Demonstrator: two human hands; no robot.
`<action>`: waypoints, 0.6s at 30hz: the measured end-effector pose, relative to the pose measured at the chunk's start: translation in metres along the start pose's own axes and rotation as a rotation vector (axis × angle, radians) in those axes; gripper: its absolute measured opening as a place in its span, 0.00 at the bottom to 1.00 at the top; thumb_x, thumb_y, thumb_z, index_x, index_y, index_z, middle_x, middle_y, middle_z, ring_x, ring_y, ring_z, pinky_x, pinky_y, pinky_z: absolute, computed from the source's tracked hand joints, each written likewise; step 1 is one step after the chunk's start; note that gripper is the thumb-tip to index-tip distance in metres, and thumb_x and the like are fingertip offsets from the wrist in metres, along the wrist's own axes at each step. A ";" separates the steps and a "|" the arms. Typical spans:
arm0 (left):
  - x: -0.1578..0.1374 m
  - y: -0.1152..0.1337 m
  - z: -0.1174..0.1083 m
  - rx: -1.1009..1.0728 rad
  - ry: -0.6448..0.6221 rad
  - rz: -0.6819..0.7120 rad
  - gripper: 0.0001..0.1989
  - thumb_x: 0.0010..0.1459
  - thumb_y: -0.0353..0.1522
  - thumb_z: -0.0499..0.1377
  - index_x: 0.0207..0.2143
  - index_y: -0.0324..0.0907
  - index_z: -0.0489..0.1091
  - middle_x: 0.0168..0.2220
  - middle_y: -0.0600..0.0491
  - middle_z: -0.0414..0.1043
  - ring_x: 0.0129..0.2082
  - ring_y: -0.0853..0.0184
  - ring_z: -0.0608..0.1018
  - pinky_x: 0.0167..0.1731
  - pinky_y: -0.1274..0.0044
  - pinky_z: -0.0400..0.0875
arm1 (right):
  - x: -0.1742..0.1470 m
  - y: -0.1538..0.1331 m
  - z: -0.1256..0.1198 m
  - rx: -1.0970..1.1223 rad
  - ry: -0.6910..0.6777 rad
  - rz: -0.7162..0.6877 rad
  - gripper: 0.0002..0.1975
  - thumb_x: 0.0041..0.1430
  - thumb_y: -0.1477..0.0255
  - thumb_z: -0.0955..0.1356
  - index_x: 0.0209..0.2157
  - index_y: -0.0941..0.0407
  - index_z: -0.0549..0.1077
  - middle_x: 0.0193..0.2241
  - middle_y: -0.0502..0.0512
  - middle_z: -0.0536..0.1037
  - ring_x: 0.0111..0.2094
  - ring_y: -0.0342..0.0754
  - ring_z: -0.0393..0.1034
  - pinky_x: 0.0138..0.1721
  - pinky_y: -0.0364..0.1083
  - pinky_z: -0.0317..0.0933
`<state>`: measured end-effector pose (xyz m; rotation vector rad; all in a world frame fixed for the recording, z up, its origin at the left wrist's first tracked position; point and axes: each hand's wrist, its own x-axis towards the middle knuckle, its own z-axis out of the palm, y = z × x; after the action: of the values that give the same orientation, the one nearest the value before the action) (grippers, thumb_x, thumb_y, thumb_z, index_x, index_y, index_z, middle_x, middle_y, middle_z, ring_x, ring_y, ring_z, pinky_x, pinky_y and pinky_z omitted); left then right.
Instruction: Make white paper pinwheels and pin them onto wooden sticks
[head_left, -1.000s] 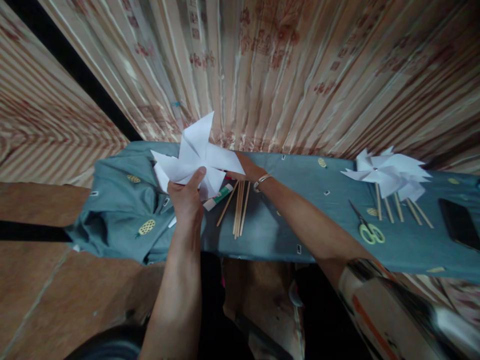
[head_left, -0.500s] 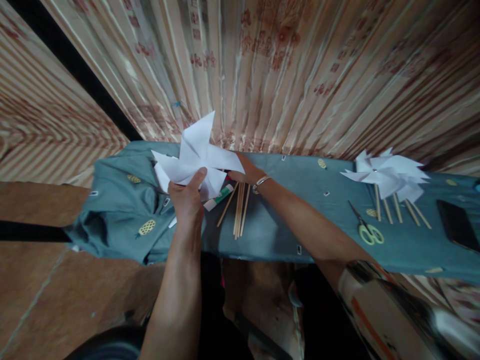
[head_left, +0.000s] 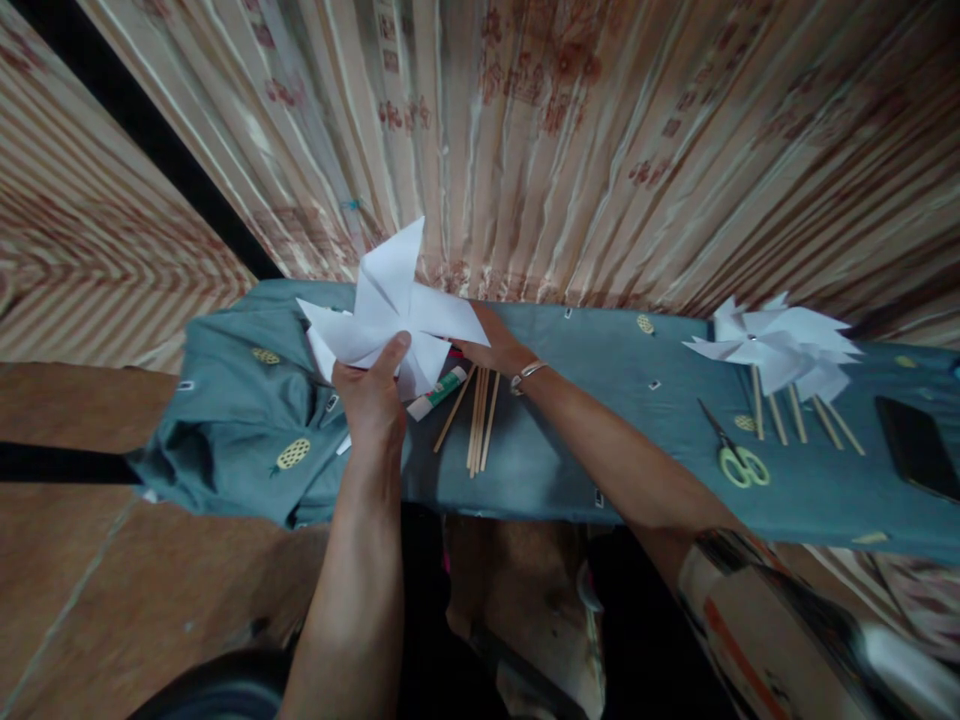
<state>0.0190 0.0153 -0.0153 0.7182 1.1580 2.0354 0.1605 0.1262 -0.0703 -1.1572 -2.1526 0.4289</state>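
Note:
A white paper pinwheel point(head_left: 390, 285) is gripped in my left hand point(head_left: 373, 395), the thumb pressed on its centre and the fingers behind it. My right hand point(head_left: 491, 340) reaches behind the pinwheel's right blade, so its fingers are mostly hidden and I cannot see what they touch. More white paper shows at the pinwheel's left edge. Just below the right hand lie several thin wooden sticks point(head_left: 478, 425). A green and white glue stick point(head_left: 437, 393) rests beside them, partly under the lowest blade.
Finished paper pinwheels point(head_left: 787, 345) on sticks lie at the right of the cloth-covered table point(head_left: 570, 420). In front of them are scissors point(head_left: 739, 460) with pale green handles and a dark phone point(head_left: 916, 445). A pleated curtain point(head_left: 525, 150) hangs behind the table.
The pinwheel and my left hand have shifted very slightly left and up. My right hand stays behind the blade.

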 end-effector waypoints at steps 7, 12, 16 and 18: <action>-0.002 0.003 0.003 -0.054 0.005 -0.031 0.16 0.34 0.30 0.72 0.29 0.40 0.75 0.32 0.52 0.81 0.43 0.60 0.81 0.49 0.68 0.75 | -0.019 -0.014 -0.032 0.243 0.111 0.118 0.04 0.56 0.73 0.69 0.28 0.55 0.75 0.45 0.58 0.80 0.50 0.53 0.74 0.54 0.54 0.65; -0.004 -0.002 0.006 0.062 -0.034 -0.028 0.14 0.37 0.32 0.71 0.30 0.43 0.75 0.34 0.52 0.81 0.42 0.60 0.81 0.46 0.69 0.77 | -0.091 -0.025 -0.075 0.768 0.301 0.458 0.11 0.53 0.60 0.72 0.30 0.54 0.76 0.34 0.54 0.82 0.38 0.51 0.79 0.43 0.52 0.72; -0.015 -0.009 0.016 0.075 -0.084 -0.035 0.16 0.37 0.34 0.72 0.31 0.42 0.75 0.33 0.52 0.81 0.40 0.60 0.82 0.46 0.69 0.78 | -0.156 -0.016 -0.104 0.948 0.418 0.747 0.15 0.40 0.59 0.78 0.26 0.53 0.77 0.32 0.54 0.83 0.35 0.50 0.80 0.36 0.47 0.73; -0.025 -0.013 0.025 0.057 -0.117 -0.071 0.17 0.35 0.33 0.73 0.31 0.40 0.75 0.32 0.52 0.81 0.38 0.61 0.82 0.46 0.69 0.77 | -0.180 -0.005 -0.113 0.905 0.433 0.808 0.16 0.37 0.60 0.79 0.25 0.54 0.77 0.29 0.54 0.83 0.31 0.48 0.78 0.34 0.46 0.72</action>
<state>0.0566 0.0137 -0.0186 0.8018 1.1611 1.8824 0.3055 -0.0281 -0.0539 -1.3208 -0.8421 1.2076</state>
